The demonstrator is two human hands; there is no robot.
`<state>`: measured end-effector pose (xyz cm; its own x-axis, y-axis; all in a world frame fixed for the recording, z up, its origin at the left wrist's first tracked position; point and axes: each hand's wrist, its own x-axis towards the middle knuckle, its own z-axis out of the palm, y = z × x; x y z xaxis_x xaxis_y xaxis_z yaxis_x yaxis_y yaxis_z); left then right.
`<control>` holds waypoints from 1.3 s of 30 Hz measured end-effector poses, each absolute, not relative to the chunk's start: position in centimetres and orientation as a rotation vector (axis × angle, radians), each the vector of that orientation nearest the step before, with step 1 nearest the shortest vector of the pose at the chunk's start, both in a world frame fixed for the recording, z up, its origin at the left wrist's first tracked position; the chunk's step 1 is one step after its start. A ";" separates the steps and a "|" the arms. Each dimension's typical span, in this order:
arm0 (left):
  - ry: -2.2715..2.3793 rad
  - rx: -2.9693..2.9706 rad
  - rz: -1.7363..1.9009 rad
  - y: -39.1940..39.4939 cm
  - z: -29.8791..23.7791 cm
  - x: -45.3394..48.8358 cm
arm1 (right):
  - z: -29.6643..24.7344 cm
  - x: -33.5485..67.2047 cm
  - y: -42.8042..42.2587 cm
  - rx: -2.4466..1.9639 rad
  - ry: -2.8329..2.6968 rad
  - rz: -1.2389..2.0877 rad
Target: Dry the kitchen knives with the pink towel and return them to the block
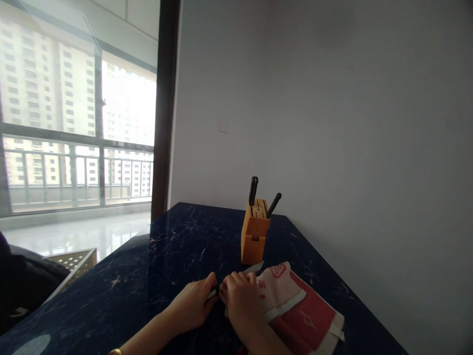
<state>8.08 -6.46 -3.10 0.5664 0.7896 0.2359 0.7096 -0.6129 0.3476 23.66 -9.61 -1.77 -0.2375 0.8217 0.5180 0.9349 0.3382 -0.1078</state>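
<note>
My left hand (197, 298) is closed around the handle end of a knife, near the front of the dark table. The knife's blade (254, 268) points away to the right, its tip close to the foot of the knife block. Over the near part of the blade, my right hand (242, 298) is closed with a red and white cloth (308, 315) gathered in it. The rest of that cloth spreads out to the right on the tabletop. Fingers hide the middle of the knife.
A wooden knife block (254, 239) stands just beyond my hands, with two black-handled tools in its slots. The dark blue marbled table (185, 246) meets a grey wall on the right. At the left are a chair (74, 266) and a large window.
</note>
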 end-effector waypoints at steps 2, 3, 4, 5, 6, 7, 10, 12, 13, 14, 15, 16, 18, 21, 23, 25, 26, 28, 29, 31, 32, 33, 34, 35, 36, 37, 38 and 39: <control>1.259 2.579 0.547 -6.5 -3.1 8.1 | -1.9 23.8 -9.4 -1.555 -2.049 -0.275; 1.247 2.585 0.547 -6.5 -3.1 8.1 | -2.1 23.8 -9.3 -1.554 -2.043 -0.266; 1.233 2.593 0.547 -6.5 -3.1 8.1 | -2.2 23.9 -9.3 -1.545 -2.055 -0.263; 1.216 2.599 0.546 -6.6 -3.1 8.1 | -2.3 23.9 -9.3 -1.530 -2.079 -0.263; 1.203 2.602 0.547 -6.6 -3.1 8.1 | -2.4 23.9 -9.3 -1.518 -2.100 -0.266; 1.196 2.600 0.552 -6.6 -3.1 8.1 | -2.4 23.9 -9.3 -1.518 -2.104 -0.271; 1.223 2.572 0.596 -6.6 -3.1 8.1 | -2.1 23.8 -9.3 -1.577 -2.038 -0.276; 1.246 2.557 0.611 -6.5 -3.1 8.1 | -2.0 23.7 -9.3 -1.602 -2.004 -0.262; 1.249 2.556 0.608 -6.5 -3.1 8.1 | -2.0 23.6 -9.4 -1.600 -2.004 -0.255; 1.248 2.560 0.601 -6.5 -3.1 8.1 | -2.1 23.6 -9.4 -1.593 -2.006 -0.249; 1.241 2.567 0.594 -6.5 -3.1 8.1 | -2.2 23.5 -9.4 -1.585 -2.010 -0.243; 1.233 2.576 0.588 -6.5 -3.1 8.1 | -2.3 23.4 -9.5 -1.577 -2.015 -0.237; 1.218 2.591 0.592 -6.5 -3.2 8.1 | -2.5 23.4 -9.5 -1.573 -2.031 -0.228; 1.195 2.596 0.630 -6.5 -3.4 8.0 | -2.5 23.4 -9.5 -1.560 -2.058 -0.211; 1.187 2.594 0.649 -6.4 -3.5 8.0 | -2.3 23.4 -9.5 -1.550 -2.026 -0.190; 1.188 2.594 0.649 -6.3 -3.6 8.0 | -2.2 23.4 -9.5 -1.533 -1.999 -0.168; 1.193 2.594 0.646 -6.3 -3.6 8.0 | -2.2 23.4 -9.5 -1.523 -2.002 -0.162; 1.211 2.593 0.646 -6.1 -3.7 8.1 | -2.2 23.4 -9.6 -1.513 -2.033 -0.162; 1.223 2.591 0.647 -6.0 -3.8 8.1 | -2.2 23.4 -9.6 -1.511 -2.050 -0.163; 1.240 2.587 0.646 -5.9 -3.9 8.1 | -2.3 23.4 -9.6 -1.510 -2.056 -0.159; 1.240 2.585 0.644 -5.9 -3.9 8.1 | -2.3 23.4 -9.6 -1.514 -2.046 -0.157; 1.236 2.584 0.641 -5.8 -4.0 8.2 | -2.3 23.4 -9.6 -1.515 -2.034 -0.158; 1.232 2.583 0.638 -5.8 -4.0 8.2 | -2.2 23.4 -9.6 -1.517 -2.028 -0.162; 1.232 2.582 0.636 -5.8 -4.0 8.1 | -2.2 23.3 -9.6 -1.523 -2.030 -0.167; 1.236 2.580 0.631 -5.8 -4.0 8.1 | -2.2 23.3 -9.6 -1.533 -2.039 -0.176; 1.243 2.579 0.627 -5.8 -4.0 8.1 | -2.1 23.3 -9.6 -1.542 -2.054 -0.184; 1.250 2.579 0.621 -5.8 -4.0 8.1 | -2.1 23.3 -9.6 -1.546 -2.067 -0.192; 1.252 2.581 0.613 -5.8 -3.9 8.1 | -2.1 23.3 -9.6 -1.550 -2.074 -0.197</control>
